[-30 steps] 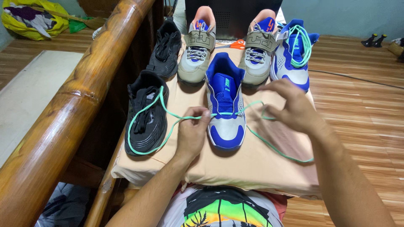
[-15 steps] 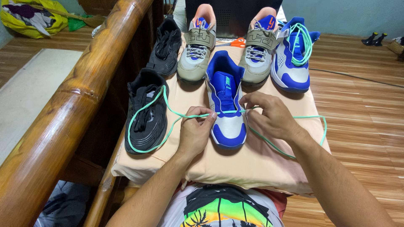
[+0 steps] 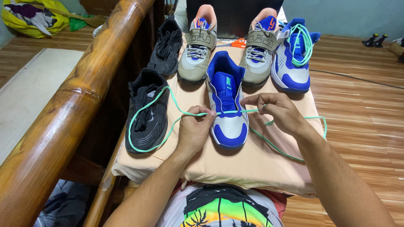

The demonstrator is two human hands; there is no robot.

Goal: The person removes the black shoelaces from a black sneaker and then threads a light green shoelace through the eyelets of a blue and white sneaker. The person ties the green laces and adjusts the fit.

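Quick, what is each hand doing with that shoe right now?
Left hand: closed, pinching the mint green shoelace beside the blue and grey sneaker.
Right hand: closed, pinching the same lace on the sneaker's other side.

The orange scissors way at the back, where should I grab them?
Probably by the orange handle loops, the only part of the scissors showing. They lie flat on the peach cloth between the two grey shoes, left and right. Come down from above: the shoes wall both sides, and the blue shoe blocks the front. I cannot see the blades.
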